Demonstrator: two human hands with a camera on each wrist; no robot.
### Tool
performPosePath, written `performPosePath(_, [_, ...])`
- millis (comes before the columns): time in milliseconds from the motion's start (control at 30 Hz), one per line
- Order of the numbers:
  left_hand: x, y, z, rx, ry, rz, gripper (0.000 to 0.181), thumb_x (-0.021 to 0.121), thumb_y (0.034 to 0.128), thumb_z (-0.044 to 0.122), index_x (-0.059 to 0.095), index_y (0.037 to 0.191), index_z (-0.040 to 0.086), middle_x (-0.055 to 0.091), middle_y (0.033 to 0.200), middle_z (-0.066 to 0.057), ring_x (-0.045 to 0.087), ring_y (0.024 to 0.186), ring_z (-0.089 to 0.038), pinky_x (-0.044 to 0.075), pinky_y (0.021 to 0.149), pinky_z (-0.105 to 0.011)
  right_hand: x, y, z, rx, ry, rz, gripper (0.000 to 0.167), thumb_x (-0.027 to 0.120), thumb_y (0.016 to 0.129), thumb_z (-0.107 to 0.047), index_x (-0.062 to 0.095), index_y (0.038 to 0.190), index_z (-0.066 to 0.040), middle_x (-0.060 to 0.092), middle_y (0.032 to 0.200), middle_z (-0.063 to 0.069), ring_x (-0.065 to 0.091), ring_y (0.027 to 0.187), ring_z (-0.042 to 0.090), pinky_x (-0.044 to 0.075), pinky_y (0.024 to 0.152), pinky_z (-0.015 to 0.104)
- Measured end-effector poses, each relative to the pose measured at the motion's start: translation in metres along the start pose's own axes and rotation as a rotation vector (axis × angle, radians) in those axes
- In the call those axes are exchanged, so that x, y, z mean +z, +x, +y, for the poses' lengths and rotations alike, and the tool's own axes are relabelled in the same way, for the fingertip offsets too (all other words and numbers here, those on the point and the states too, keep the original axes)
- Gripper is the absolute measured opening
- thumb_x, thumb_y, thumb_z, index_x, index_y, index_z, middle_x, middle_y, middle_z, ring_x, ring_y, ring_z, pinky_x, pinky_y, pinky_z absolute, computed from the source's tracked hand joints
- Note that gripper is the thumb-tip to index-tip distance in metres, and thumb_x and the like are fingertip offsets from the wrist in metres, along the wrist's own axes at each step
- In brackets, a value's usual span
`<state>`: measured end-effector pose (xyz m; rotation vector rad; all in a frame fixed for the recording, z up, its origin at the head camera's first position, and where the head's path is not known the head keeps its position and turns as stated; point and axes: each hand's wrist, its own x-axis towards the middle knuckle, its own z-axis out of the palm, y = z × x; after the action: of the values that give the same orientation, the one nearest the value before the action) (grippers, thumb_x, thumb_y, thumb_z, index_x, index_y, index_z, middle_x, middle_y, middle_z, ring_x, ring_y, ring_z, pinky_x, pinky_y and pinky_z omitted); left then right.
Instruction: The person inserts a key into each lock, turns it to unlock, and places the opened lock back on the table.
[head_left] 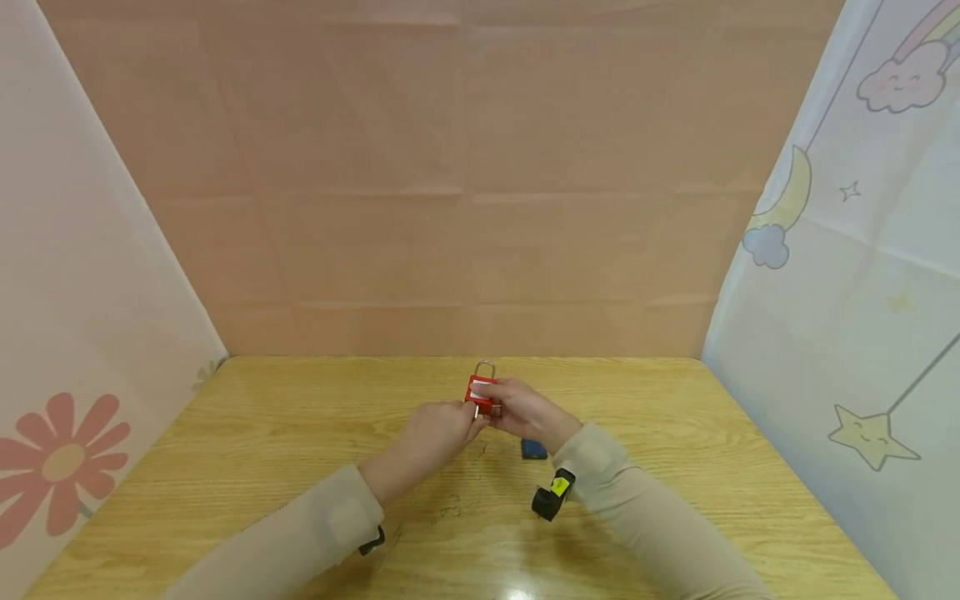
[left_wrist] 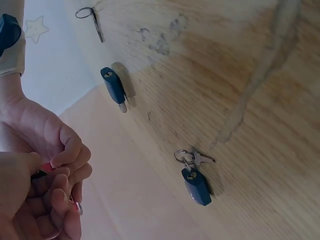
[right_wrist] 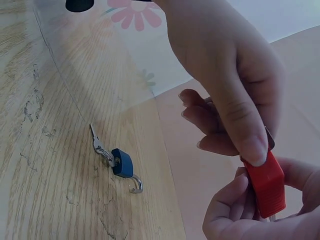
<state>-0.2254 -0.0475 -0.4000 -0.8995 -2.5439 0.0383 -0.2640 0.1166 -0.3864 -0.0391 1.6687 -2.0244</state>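
The left hand (head_left: 442, 427) and right hand (head_left: 527, 412) meet above the counter (head_left: 300, 425), both grasping. The right hand holds a red padlock (right_wrist: 270, 189), its thumb laid over the white label (head_left: 478, 386) and its fingers behind the body. The padlock is raised off the surface, its metal shackle (head_left: 485, 362) pointing away from the person. At its lower end the left hand pinches what looks like a key (head_left: 476, 412), though the fingers cover most of it.

Below the hands, a blue padlock (left_wrist: 114, 86) sits on the counter near the right forearm, its keyhole end showing in the left wrist view. Well apart from it is a second blue padlock (left_wrist: 199, 190), with keys (left_wrist: 201, 159) on a ring at its keyhole end. A loose key (left_wrist: 97, 27) with a ring lies beyond the first. Beige sleeves (head_left: 281, 533) cover the forearms, and a black device (head_left: 552, 500) with a yellow label shows by the right one. A peach backdrop (head_left: 450, 167) stands behind the counter
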Motion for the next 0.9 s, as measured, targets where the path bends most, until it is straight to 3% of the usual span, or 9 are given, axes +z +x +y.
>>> performPosePath(100, [0.0028,-0.0022,0.0004,0.057,0.182,0.115,0.039,0.065,0.0892,0.047,0.056,0.069,0.015,0.04,0.048,0.007,0.034,0.038,-0.003,0.028,0.035,-0.018,-0.0002,0.0005,0.0017,0.004,-0.006,0.001,0.022,0.049,0.102,-0.016,0.051,0.111,0.003,0.061,0.085,0.001,0.054,0.065,0.007,0.048,0.064,0.019])
performPosePath(233, [0.0053,-0.0034,0.0,0.101,0.267,0.198,0.042,0.068,0.0856,0.051,0.054,0.066,0.016,0.038,0.046,0.008,0.032,0.038,-0.003,0.027,0.036,-0.018,0.0001,0.0003,0.0021,0.004,-0.019,0.008,0.023,0.049,0.102,-0.017,0.05,0.113,0.004,0.06,0.083,0.001,0.052,0.062,0.006,0.047,0.062,0.018])
performPosePath(400, [0.0053,-0.0039,0.001,0.125,0.276,0.199,0.036,0.069,0.0877,0.042,0.057,0.067,0.016,0.045,0.05,0.007,0.033,0.04,-0.003,0.029,0.037,-0.018,0.0001,-0.001,0.0021,0.016,-0.007,0.004,0.029,0.048,0.102,-0.017,0.047,0.12,0.006,0.061,0.086,0.001,0.056,0.066,0.007,0.049,0.063,0.018])
performPosePath(667, [0.0028,-0.0043,0.0065,0.107,0.307,0.179,0.025,0.074,0.0853,0.025,0.058,0.068,0.015,0.045,0.051,0.007,0.029,0.042,-0.003,0.028,0.037,-0.017,-0.002,-0.0035,0.0022,0.04,0.005,0.012,0.027,0.049,0.102,-0.02,0.053,0.113,0.005,0.063,0.084,0.001,0.053,0.063,0.007,0.046,0.061,0.018])
performPosePath(733, [0.0035,-0.0037,0.0078,0.093,0.291,0.143,0.029,0.072,0.0875,0.031,0.058,0.068,0.016,0.042,0.049,0.008,0.026,0.042,-0.003,0.025,0.036,-0.017,-0.0032,-0.0033,0.0023,0.035,-0.013,0.019,0.029,0.05,0.102,-0.019,0.052,0.116,0.006,0.062,0.084,0.001,0.054,0.064,0.006,0.046,0.061,0.018])
performPosePath(800, [0.0026,-0.0032,0.008,0.071,0.21,0.061,0.033,0.068,0.0898,0.039,0.057,0.069,0.016,0.04,0.049,0.009,0.026,0.042,-0.003,0.024,0.037,-0.018,-0.0041,-0.0033,0.0022,0.035,-0.037,0.027,0.032,0.051,0.102,-0.019,0.05,0.12,0.007,0.062,0.087,0.001,0.055,0.065,0.006,0.047,0.062,0.018])
performPosePath(900, [0.0009,-0.0016,0.0025,0.008,-0.099,-0.15,0.041,0.059,0.0917,0.051,0.057,0.071,0.016,0.04,0.051,0.009,0.032,0.043,-0.003,0.026,0.04,-0.019,-0.005,-0.0031,0.0016,0.029,-0.068,0.026,0.037,0.051,0.101,-0.018,0.046,0.125,0.009,0.062,0.09,0.001,0.054,0.066,0.005,0.046,0.065,0.019])
